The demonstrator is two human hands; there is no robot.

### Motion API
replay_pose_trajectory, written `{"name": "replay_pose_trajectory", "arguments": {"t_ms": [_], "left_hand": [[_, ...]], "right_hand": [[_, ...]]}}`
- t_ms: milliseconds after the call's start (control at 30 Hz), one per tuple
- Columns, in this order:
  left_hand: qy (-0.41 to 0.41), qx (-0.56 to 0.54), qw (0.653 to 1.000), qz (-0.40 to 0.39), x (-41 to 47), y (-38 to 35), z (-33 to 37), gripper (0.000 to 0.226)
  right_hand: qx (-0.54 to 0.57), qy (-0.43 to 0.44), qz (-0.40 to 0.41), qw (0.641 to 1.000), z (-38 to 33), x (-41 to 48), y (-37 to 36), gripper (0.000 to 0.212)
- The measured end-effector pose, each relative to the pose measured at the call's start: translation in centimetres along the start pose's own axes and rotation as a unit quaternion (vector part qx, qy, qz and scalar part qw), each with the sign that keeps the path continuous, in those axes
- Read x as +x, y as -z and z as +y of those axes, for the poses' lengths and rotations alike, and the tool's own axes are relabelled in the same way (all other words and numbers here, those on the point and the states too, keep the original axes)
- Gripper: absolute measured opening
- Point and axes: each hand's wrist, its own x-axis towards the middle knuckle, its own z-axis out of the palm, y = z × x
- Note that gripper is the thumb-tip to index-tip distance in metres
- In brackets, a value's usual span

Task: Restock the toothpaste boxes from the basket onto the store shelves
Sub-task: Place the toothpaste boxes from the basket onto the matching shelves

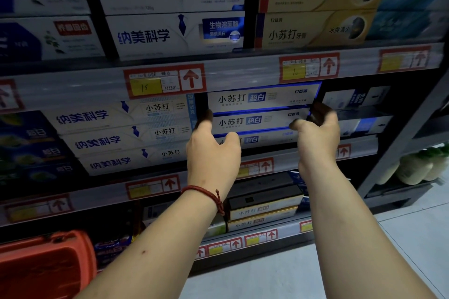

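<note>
One camera on the person's head looks forward and down, close to the dark metal store shelves (243, 68), with pale grey floor (267, 274) at 5 o'clock.

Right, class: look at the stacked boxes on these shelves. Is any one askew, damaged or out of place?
Nothing stands out. The shelved boxes sit flat in square stacks; the left hand and right hand grip the ends of one blue-edged box.
</note>
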Motion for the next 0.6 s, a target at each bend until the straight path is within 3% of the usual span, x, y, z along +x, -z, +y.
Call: {"name": "replay_pose_trajectory", "arguments": {"t_ms": [333,600], "left_hand": [[-0.001,0.0,0.999,-0.037,-2.3,0.2,2.6,0.067],[-0.146,-0.065,0.987,-0.025,-3.5,1.5,8.6,0.052]], "right_hand": [[-0.01,0.0,0.022,1.0,-2.7,-1.2,1.2,0.048],[-0.023,0.042,0.018,0.999,-7.6,-2.6,2.2,0.031]]}}
